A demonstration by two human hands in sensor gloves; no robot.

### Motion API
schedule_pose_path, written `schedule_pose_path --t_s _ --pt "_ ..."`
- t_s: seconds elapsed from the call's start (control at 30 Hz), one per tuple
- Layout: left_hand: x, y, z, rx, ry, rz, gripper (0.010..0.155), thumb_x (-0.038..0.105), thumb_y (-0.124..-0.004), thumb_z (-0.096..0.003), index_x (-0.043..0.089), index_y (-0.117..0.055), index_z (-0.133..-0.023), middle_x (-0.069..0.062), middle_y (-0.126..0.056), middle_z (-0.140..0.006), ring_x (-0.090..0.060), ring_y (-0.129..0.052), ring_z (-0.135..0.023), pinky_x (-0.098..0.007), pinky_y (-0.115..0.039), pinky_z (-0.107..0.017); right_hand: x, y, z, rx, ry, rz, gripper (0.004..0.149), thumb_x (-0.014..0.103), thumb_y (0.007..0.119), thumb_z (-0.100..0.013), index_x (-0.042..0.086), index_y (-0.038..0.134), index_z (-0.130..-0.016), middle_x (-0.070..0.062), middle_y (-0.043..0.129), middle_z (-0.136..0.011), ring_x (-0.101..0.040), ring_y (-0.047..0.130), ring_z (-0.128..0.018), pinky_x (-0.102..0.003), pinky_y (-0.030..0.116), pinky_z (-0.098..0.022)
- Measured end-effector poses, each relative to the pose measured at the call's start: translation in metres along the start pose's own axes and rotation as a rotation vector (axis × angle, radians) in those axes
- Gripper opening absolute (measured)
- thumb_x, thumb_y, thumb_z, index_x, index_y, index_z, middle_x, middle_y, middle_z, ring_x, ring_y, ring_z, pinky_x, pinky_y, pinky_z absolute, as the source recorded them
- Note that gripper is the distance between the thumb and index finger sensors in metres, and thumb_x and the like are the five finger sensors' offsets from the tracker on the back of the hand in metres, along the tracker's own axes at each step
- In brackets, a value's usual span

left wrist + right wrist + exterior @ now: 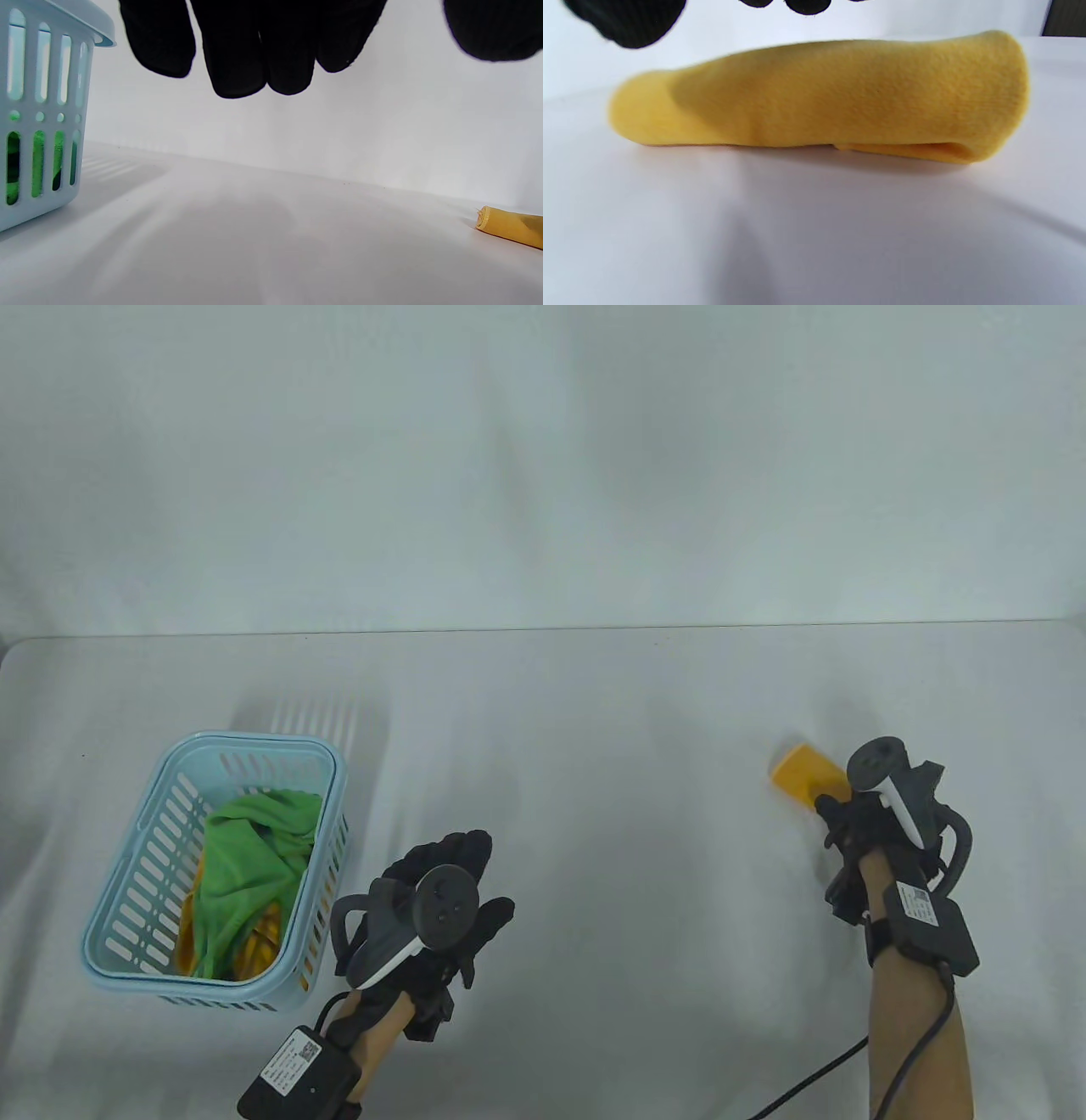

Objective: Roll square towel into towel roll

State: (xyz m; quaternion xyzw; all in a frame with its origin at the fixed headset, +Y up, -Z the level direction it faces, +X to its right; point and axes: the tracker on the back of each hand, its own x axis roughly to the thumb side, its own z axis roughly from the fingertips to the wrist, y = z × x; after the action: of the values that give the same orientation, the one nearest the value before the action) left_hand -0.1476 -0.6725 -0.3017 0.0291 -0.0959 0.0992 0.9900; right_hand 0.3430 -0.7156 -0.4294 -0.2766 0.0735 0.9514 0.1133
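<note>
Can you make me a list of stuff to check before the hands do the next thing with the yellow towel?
1. Is the yellow towel roll rolled up? Ok: it lies on the white table as a roll.
2. Is its loose edge tucked in? Not ok: in the right wrist view a flap peeks out along the bottom.
3. Is the right hand off the roll? Cannot tell: in the table view it hides the roll's near end, though its fingertips hang above it.
4. Is the left hand free? Ok: its fingers hold nothing.
5. Are more towels waiting? Ok: a green towel and something yellow sit in the blue basket.
</note>
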Motion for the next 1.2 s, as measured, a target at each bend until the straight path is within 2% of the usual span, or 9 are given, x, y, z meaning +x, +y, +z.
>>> schedule_pose_path --t_s 0.33,0.47,0.57,0.77,0.87,0.97,1.13,1.2 --pt "-0.002 0.004 0.000 0.031 0.004 -0.028 0.085 0.066 -0.072 -0.0323 0.031 -0.054 -0.107 -0.001 -0.063 -0.113 -0.034 -0.071 -0.103 -0.059 -0.062 -0.073 0.030 -0.024 0.045 -0.043 -0.124 0.046 0.082 0.065 0.068 -0.030 0.043 0.029 -0.099 0.009 0.032 -0.113 -0.032 0.028 -0.110 -0.065 0.030 -0.076" --pt "-0.003 0.005 0.001 0.035 0.006 -0.027 0.085 0.067 -0.072 -0.0320 0.032 -0.054 -0.107 -0.001 -0.061 -0.114 -0.034 -0.070 -0.104 -0.060 -0.061 -0.074 0.048 -0.030 0.070 -0.046 -0.203 0.069 0.083 0.066 0.068 -0.030 0.044 0.026 -0.099 0.010 0.027 -0.114 -0.033 0.024 -0.111 -0.066 0.028 -0.076" --pt "-0.004 0.008 0.001 0.050 0.007 -0.033 0.085 0.067 -0.072 -0.0320 0.032 -0.053 -0.107 -0.001 -0.060 -0.114 -0.035 -0.069 -0.104 -0.060 -0.061 -0.074 0.063 -0.030 0.092 -0.052 -0.273 0.092 0.084 0.067 0.067 -0.030 0.045 0.023 -0.099 0.011 0.025 -0.114 -0.033 0.023 -0.111 -0.066 0.027 -0.075" --pt "-0.001 0.016 0.006 0.114 0.000 -0.029 0.085 0.067 -0.072 -0.0324 0.032 -0.054 -0.107 0.000 -0.061 -0.114 -0.034 -0.069 -0.104 -0.060 -0.061 -0.074 0.093 -0.019 0.150 -0.069 -0.457 0.018 0.085 0.067 0.068 -0.030 0.046 0.021 -0.098 0.011 0.022 -0.114 -0.033 0.020 -0.111 -0.066 0.025 -0.075" --pt "-0.002 0.033 0.007 0.164 0.020 -0.007 0.084 0.067 -0.072 -0.0327 0.033 -0.053 -0.107 0.000 -0.060 -0.115 -0.034 -0.069 -0.105 -0.060 -0.061 -0.074 0.106 -0.014 0.182 -0.081 -0.530 -0.061 0.085 0.067 0.068 -0.031 0.046 0.021 -0.098 0.011 0.021 -0.114 -0.033 0.018 -0.111 -0.067 0.024 -0.075" --pt "-0.004 0.052 0.006 0.162 0.037 0.008 0.084 0.067 -0.072 -0.0330 0.032 -0.054 -0.108 0.000 -0.059 -0.115 -0.035 -0.068 -0.105 -0.060 -0.061 -0.074 0.116 -0.008 0.207 -0.077 -0.604 -0.136 0.086 0.067 0.069 -0.030 0.047 0.021 -0.098 0.011 0.021 -0.114 -0.034 0.018 -0.111 -0.067 0.023 -0.075" --pt "-0.015 0.090 0.002 0.166 0.088 -0.016 0.084 0.066 -0.072 -0.0335 0.032 -0.053 -0.108 -0.001 -0.059 -0.115 -0.036 -0.068 -0.105 -0.060 -0.061 -0.074 0.127 0.012 0.232 -0.062 -0.707 -0.183 0.085 0.067 0.069 -0.031 0.047 0.022 -0.098 0.011 0.022 -0.114 -0.034 0.019 -0.111 -0.067 0.023 -0.075" --pt "-0.026 0.107 -0.001 0.175 0.122 -0.037 0.084 0.066 -0.072 -0.0335 0.032 -0.053 -0.108 -0.001 -0.059 -0.115 -0.036 -0.068 -0.105 -0.060 -0.061 -0.074 0.127 0.019 0.237 -0.091 -0.736 -0.207 0.084 0.066 0.069 -0.031 0.046 0.024 -0.099 0.011 0.025 -0.114 -0.034 0.021 -0.111 -0.067 0.025 -0.075"
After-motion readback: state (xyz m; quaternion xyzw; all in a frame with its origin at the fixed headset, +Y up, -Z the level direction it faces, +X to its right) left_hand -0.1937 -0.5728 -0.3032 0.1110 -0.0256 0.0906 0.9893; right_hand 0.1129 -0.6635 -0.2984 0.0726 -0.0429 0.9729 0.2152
